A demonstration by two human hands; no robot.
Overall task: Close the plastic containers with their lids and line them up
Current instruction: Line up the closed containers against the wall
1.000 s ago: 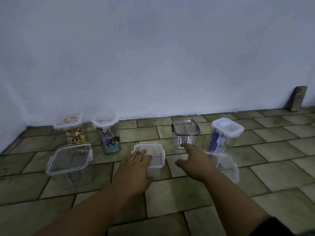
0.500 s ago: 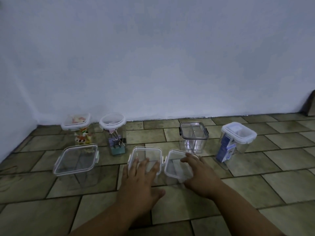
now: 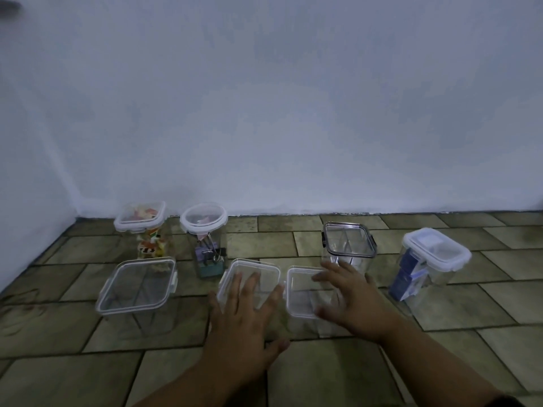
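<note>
The left clear container (image 3: 263, 270) and the right clear container (image 3: 299, 292) stood lidded, side by side on the tiled floor (image 3: 323, 377), just before the black-rimmed container (image 3: 348, 240). The left hand (image 3: 244, 318) lay flat on the former, fingers (image 3: 252, 289) released and spread. The right hand (image 3: 355, 304) rested unclenched over the latter.

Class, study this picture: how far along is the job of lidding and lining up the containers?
Done: all seven look closed, including the large container. In hand: the left hand lies flat on the middle front container, and the right hand rests on its neighbour. Left: they stand in two loose rows, not one line.
</note>
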